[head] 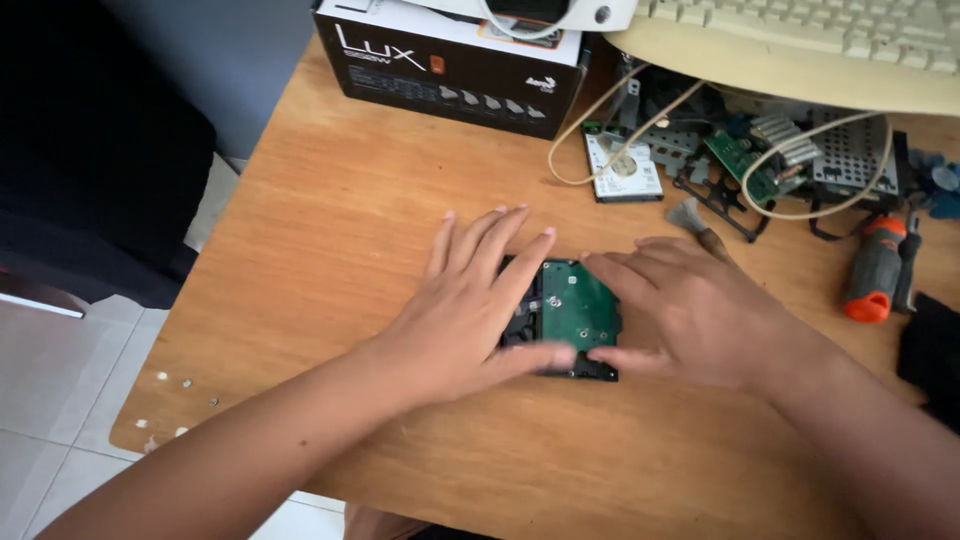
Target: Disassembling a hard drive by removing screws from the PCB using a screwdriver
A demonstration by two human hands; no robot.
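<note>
From the head camera, your left hand (470, 305) lies flat over the left half of the hard drive (575, 310), fingers spread and pointing to twelve o'clock, thumb along its near edge. Your right hand (690, 310) grips the drive's right side, fingers loosely parted, thumb at the near corner. The drive sits green board up at the middle of the wooden desk (330, 230). An orange-handled screwdriver (873, 268) lies at three o'clock, a black box (450, 65) at eleven.
</note>
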